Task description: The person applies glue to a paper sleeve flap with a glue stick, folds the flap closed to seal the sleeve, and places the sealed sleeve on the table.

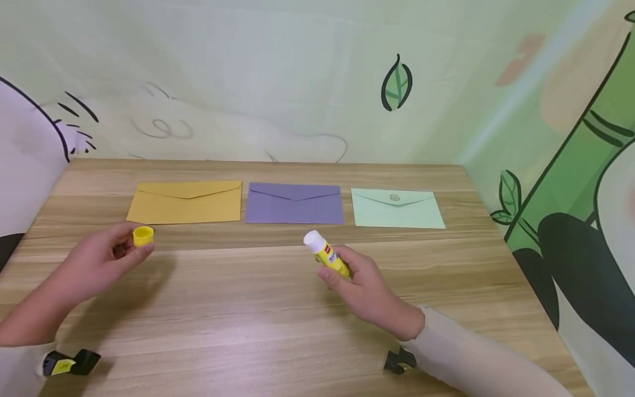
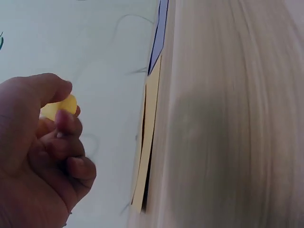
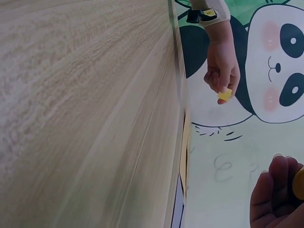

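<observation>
Between thumb and fingers, my left hand (image 1: 101,259) pinches a small yellow cap (image 1: 143,236), held above the table in front of the yellow envelope. My right hand (image 1: 364,286) grips a yellow glue stick (image 1: 333,261), tilted with its white end up and to the left. Behind the hands three envelopes lie in a row: a yellow one (image 1: 186,207), a purple one (image 1: 295,209) and a mint green one (image 1: 399,212) with a round seal on its flap. In the left wrist view the cap (image 2: 69,104) is partly hidden by the fingers.
The envelopes rest near the back of a wood-grain table (image 1: 238,342). A pale printed cloth (image 1: 278,82) with leaf and panda drawings rises behind and beside it. Each sleeve carries a black wrist device, such as the left one (image 1: 71,364).
</observation>
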`<state>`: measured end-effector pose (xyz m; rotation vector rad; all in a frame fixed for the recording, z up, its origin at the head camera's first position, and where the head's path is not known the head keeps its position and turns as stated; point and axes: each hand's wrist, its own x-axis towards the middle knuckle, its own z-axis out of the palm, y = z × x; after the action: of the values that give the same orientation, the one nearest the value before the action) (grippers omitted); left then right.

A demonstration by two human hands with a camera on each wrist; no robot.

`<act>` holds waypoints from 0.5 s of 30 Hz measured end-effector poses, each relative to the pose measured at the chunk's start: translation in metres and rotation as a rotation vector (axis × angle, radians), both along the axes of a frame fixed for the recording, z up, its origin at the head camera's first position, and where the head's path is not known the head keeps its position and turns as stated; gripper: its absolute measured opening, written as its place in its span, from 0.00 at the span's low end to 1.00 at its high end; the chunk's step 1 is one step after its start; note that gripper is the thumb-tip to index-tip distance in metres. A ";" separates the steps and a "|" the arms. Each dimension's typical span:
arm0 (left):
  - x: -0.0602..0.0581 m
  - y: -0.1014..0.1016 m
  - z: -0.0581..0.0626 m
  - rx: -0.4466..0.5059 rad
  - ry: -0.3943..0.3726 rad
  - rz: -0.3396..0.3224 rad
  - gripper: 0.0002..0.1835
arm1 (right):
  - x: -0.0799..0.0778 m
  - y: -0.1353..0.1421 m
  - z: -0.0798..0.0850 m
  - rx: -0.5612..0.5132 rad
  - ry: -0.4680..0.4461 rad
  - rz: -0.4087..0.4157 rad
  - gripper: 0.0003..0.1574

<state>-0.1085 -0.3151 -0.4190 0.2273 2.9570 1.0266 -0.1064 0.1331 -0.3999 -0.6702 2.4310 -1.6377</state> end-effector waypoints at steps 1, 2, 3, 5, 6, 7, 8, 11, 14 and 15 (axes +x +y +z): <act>0.000 0.001 0.000 0.003 -0.005 0.001 0.13 | 0.000 0.000 0.000 0.003 0.000 -0.001 0.10; 0.001 0.002 0.000 0.007 -0.006 0.003 0.13 | 0.000 0.000 0.000 0.008 0.000 -0.002 0.09; 0.001 0.004 0.000 0.009 -0.011 0.007 0.14 | 0.000 0.000 0.000 0.010 0.002 -0.001 0.09; 0.001 0.006 0.001 0.023 -0.016 0.013 0.14 | 0.000 -0.001 0.000 0.012 0.000 0.001 0.09; 0.001 0.007 0.001 0.036 -0.017 0.014 0.14 | 0.000 -0.001 0.000 0.012 -0.002 0.003 0.09; 0.001 0.009 0.001 0.049 -0.016 0.012 0.13 | 0.000 -0.001 0.000 0.011 -0.005 0.003 0.10; 0.002 0.011 0.001 0.069 -0.011 0.004 0.12 | 0.000 -0.001 0.000 0.010 -0.011 0.004 0.10; 0.003 0.018 0.004 0.133 -0.005 -0.039 0.08 | 0.000 -0.001 0.001 0.008 -0.024 0.008 0.11; 0.006 0.031 0.008 0.179 -0.017 -0.099 0.06 | 0.000 -0.002 0.002 0.017 -0.023 0.018 0.13; 0.006 0.036 0.010 0.198 -0.026 -0.118 0.07 | 0.000 -0.002 0.003 0.018 -0.020 0.022 0.14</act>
<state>-0.1021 -0.2791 -0.4090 0.3806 2.7800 1.2940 -0.1064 0.1310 -0.3971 -0.6726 2.4134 -1.6040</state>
